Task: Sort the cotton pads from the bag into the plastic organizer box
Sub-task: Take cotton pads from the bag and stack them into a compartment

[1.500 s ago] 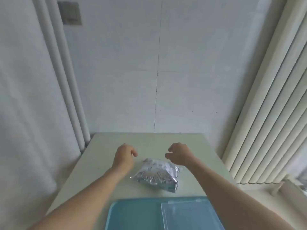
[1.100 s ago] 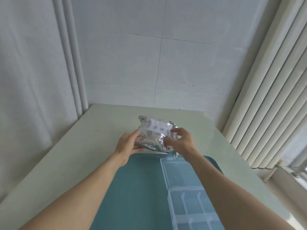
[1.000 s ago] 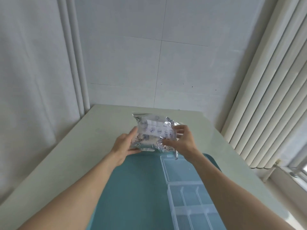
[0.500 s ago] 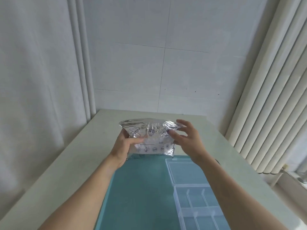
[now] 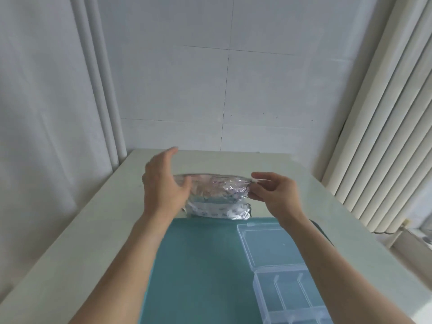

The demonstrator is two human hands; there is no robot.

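Two hands: we held both up over the far part of the table (image 5: 77, 230), one at each end of the bag (image 5: 217, 195).
Bag: silvery and crinkled with small print, it was raised off the table just beyond the far edge of the teal mat (image 5: 198, 265), its top edge turned toward us.
Left hand (image 5: 163, 185): our thumb lay against the bag's left end while the fingers (image 5: 169, 153) rose straight and close together above it; we could not tell whether they touched the bag.
Right hand (image 5: 275, 194): our curled fingers and thumb pinched the bag's right top corner.
Organizer box (image 5: 287, 291): clear plastic, it sat on the mat's right side with its lid (image 5: 266, 244) laid open flat toward the bag, dividers showing in the near half.
Cotton pads: we could not make them out through the bag.
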